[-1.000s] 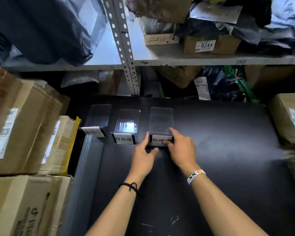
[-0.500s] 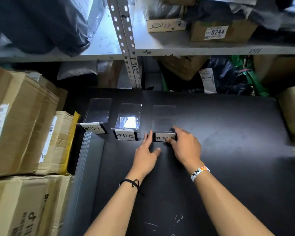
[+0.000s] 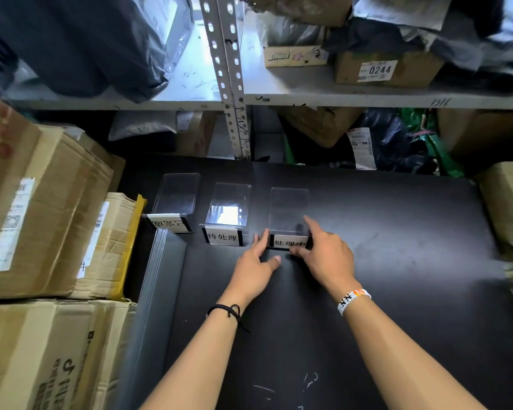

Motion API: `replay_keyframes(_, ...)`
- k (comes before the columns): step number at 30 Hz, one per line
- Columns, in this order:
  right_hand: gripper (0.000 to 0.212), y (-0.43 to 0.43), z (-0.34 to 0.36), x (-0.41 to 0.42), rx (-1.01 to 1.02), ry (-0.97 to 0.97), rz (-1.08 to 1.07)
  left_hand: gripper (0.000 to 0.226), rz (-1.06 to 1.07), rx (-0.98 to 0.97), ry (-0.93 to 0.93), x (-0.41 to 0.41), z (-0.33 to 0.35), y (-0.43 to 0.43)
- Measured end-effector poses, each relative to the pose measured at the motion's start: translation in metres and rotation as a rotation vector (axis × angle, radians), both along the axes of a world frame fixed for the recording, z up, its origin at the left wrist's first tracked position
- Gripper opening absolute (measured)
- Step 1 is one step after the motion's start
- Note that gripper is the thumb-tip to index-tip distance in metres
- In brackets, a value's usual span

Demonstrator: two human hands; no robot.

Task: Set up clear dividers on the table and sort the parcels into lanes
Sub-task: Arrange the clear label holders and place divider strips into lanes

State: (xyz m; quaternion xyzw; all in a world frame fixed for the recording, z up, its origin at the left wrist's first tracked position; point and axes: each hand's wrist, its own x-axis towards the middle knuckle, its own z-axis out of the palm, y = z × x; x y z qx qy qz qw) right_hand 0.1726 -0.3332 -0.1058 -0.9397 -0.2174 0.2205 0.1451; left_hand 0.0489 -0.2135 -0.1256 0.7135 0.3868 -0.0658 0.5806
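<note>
Between left fingers [image 3: 259, 242] and right fingers [image 3: 316, 229], rightmost clear divider [image 3: 289, 208].

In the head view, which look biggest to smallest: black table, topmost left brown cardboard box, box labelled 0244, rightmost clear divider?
Black table
Topmost left brown cardboard box (nearer camera)
Cardboard box labelled 0244
Rightmost clear plastic divider
Last two close.

Both hands at the right-hand divider [image 3: 289, 213] on the black table [image 3: 397, 232]: left hand [image 3: 253, 263] lays straight fingers [image 3: 261, 241] against its near left corner, right hand [image 3: 328, 257] pinches its labelled base. Left of it stand the middle divider [image 3: 228, 208] and the far divider [image 3: 176, 196], then stacked cardboard boxes [image 3: 42, 208].
</note>
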Motion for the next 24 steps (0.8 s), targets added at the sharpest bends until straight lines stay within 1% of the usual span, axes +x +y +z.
replay_keyframes(3,0.09,-0.004,0.012,0.002,-0.044,-0.058,-0.029,0.068,0.025,0.01,-0.032,-0.004,0.016,0.006)
replay_keyframes(5,0.095,-0.003,0.024,0.004,-0.045,-0.09,-0.04,0.06,0.009,0.082,-0.066,-0.006,0.034,0.012)
replay_keyframes(7,0.095,0.003,0.04,0.004,-0.009,-0.133,-0.003,0.055,0.007,0.149,-0.108,-0.007,0.057,0.023)
replay_keyframes(9,0.087,0.019,0.055,-0.003,0.05,-0.195,0.084,0.049,0.031,0.264,-0.147,-0.008,0.081,0.037)
replay_keyframes(11,0.073,0.042,0.067,-0.015,0.127,-0.236,0.2,0.043,0.066,0.417,-0.164,-0.008,0.104,0.056)
replay_keyframes(13,0.058,0.069,0.076,-0.027,0.201,-0.255,0.31,0.037,0.06,0.562,-0.142,-0.007,0.123,0.08)
replay_keyframes(15,0.047,0.096,0.078,-0.038,0.234,-0.276,0.394,0.033,0.005,0.689,-0.052,-0.007,0.135,0.111)
replay_keyframes(18,0.038,0.14,0.072,-0.051,0.239,-0.265,0.46,0.033,-0.074,0.823,0.235,-0.011,0.137,0.165)
replay_keyframes(21,0.034,0.178,0.057,-0.061,0.195,-0.251,0.495,0.03,-0.261,0.872,0.47,-0.015,0.127,0.202)
replay_keyframes(24,0.032,0.207,0.039,-0.068,0.128,-0.26,0.528,0.036,-0.411,0.841,0.583,-0.021,0.11,0.223)
